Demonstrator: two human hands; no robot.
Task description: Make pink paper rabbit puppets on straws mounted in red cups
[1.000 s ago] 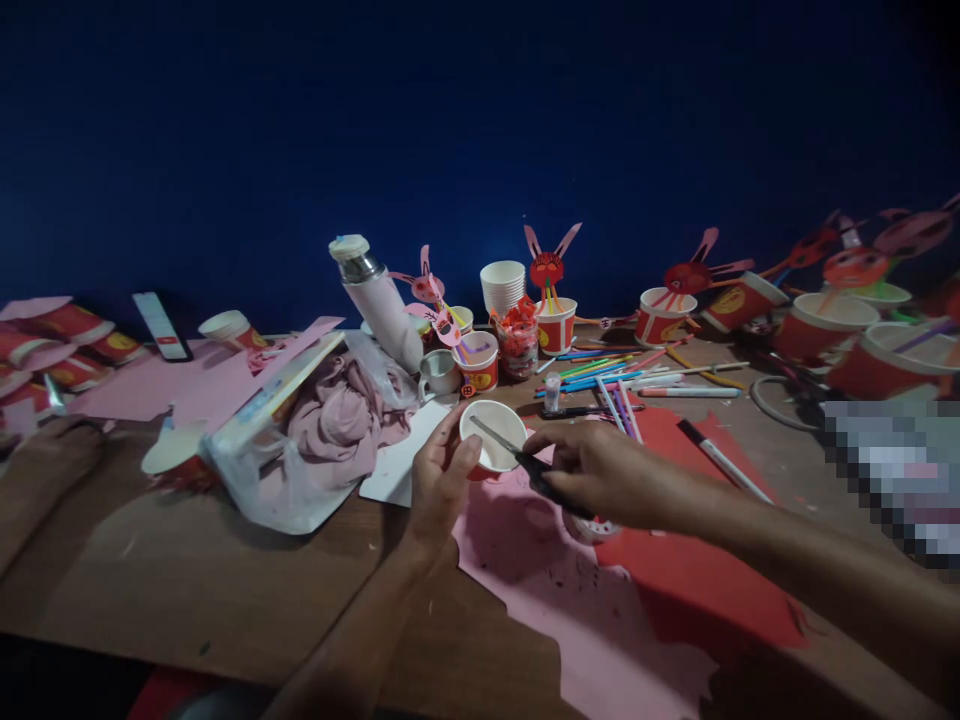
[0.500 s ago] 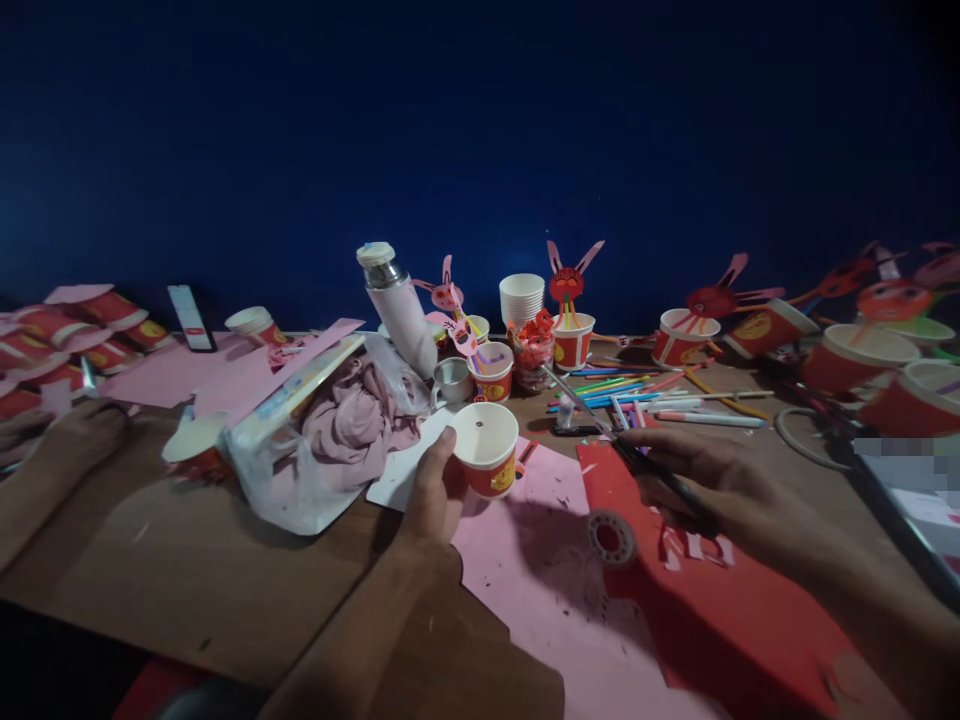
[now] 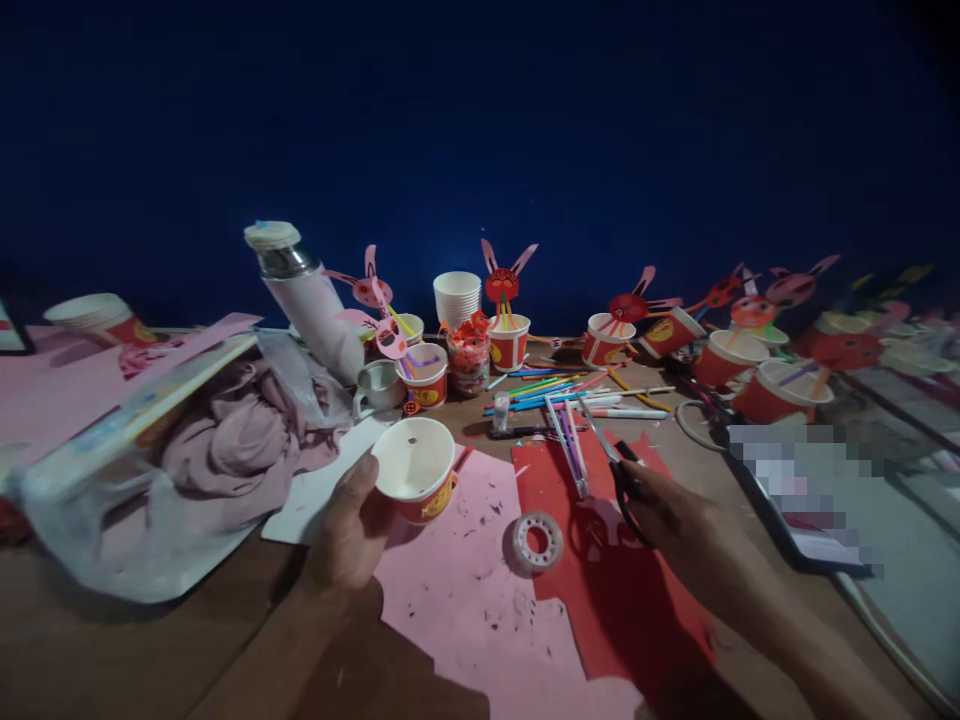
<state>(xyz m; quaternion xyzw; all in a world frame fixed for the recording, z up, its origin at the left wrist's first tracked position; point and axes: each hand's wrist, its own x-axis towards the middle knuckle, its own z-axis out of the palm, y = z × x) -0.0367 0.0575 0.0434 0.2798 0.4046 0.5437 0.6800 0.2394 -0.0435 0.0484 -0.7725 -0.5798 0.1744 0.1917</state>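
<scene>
My left hand [image 3: 346, 530] is closed round a red paper cup [image 3: 415, 469] with a white inside and a small hole in its bottom; the cup is tilted toward me above the pink paper sheet [image 3: 480, 610]. My right hand [image 3: 670, 510] rests on the red paper sheet [image 3: 607, 590], its fingers on the black handles of a pair of scissors [image 3: 611, 465] whose blades point away from me and lie low over the sheet. A roll of clear tape [image 3: 537, 541] lies between the two hands.
Coloured straws and pens [image 3: 577, 395] lie beyond the red sheet. Cups with paper rabbit heads [image 3: 508, 330] line the back and right. A white flask [image 3: 307, 300], a cup stack [image 3: 457, 296], a metal mug [image 3: 377, 385] and a plastic bag of cloth [image 3: 187, 450] stand at left.
The scissors came out of the cup and moved right, down to the red sheet. The left hand kept the cup. The view swung to the right.
</scene>
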